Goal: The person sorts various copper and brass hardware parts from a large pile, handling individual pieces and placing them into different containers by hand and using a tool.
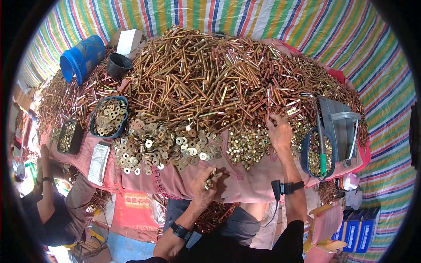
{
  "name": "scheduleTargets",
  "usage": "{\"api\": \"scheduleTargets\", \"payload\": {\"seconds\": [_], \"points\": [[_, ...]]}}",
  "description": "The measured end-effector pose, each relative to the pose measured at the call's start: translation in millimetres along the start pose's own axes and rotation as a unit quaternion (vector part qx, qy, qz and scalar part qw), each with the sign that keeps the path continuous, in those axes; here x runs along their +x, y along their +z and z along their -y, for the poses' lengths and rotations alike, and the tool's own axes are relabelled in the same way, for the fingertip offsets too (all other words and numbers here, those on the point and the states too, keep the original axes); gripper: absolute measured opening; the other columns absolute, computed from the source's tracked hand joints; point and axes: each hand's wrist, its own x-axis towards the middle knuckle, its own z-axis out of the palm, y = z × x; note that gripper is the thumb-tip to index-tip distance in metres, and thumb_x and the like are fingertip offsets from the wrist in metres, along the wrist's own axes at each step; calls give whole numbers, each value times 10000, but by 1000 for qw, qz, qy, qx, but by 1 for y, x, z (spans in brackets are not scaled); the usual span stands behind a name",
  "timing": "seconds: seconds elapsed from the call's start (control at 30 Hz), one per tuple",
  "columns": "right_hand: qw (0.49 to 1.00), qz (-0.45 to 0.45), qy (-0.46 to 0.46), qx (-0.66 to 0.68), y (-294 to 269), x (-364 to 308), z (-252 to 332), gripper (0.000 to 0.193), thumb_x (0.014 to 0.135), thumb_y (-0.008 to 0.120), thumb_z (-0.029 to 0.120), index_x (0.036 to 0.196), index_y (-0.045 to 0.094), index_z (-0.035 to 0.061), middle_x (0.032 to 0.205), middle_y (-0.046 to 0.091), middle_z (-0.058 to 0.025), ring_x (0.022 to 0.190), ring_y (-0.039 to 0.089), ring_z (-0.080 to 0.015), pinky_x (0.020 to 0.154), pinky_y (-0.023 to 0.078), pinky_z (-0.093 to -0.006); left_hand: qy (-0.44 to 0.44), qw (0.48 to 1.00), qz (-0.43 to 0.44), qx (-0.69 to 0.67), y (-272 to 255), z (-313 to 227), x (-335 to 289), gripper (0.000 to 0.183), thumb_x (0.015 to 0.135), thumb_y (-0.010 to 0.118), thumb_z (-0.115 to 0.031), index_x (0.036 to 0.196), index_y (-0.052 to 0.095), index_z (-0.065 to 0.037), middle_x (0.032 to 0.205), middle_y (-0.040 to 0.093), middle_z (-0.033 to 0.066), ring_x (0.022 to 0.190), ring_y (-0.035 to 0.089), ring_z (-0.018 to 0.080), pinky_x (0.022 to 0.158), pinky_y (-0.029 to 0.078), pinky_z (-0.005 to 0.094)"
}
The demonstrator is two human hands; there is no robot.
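Observation:
My left hand (204, 184) is curled over the pink cloth at the near edge of the heap, closed on a few small brass-coloured metal pieces (213, 174) whose exact kind is unclear. Farther right and forward, my right hand (280, 131) reaches to where the nuts (247, 149) meet the long rods. Its fingertips are pinched together, and whatever is between them is too small to make out. Behind both hands spreads a big heap of coppery threaded rods or bolts (188, 79). Loose flat washers (175, 147) lie in front of the heap, left of the nuts.
A blue-rimmed basket of washers (109, 117) and a dark tub of nuts (68, 136) stand left. At right are another tub of nuts (319, 153) and a grey scoop-like bin (340, 125). A blue bucket (82, 59) lies far left. Another person's arm (45, 193) is at lower left.

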Motion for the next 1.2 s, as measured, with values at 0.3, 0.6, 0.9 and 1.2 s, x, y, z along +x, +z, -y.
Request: {"api": "scheduleTargets", "payload": {"seconds": [0.3,0.6,0.9,1.2], "points": [[948,0,150,282,16,8,-11,293,911,800,131,1174,738,19,927,786,-120,785,735,-206,677,572,-352,22,1000,-8,12,3,-1,3,275,936,744,-33,1209,732,1,932,732,116,792,696,267,711,557,365],[713,212,164,648,-28,-134,98,624,973,774,44,1526,497,-33,1042,753,-88,931,689,-147,864,562,-312,28,999,-10,21,4,0,0,359,879,724,46,1231,737,-21,876,698,102,751,677,261,681,547,356],[788,145,81,593,-2,-178,135,613,1009,757,97,1511,437,-49,1065,740,-123,924,708,-157,812,577,-279,13,1000,-7,-3,4,5,-4,433,828,719,50,1256,734,-13,874,682,115,755,679,270,677,545,358],[929,-46,-243,277,-9,-171,136,716,888,799,64,1521,467,19,1001,733,-181,806,736,-323,701,606,-432,6,999,29,16,-2,1,-1,484,814,778,-16,1294,717,-24,937,700,131,811,701,291,723,564,389]]}}
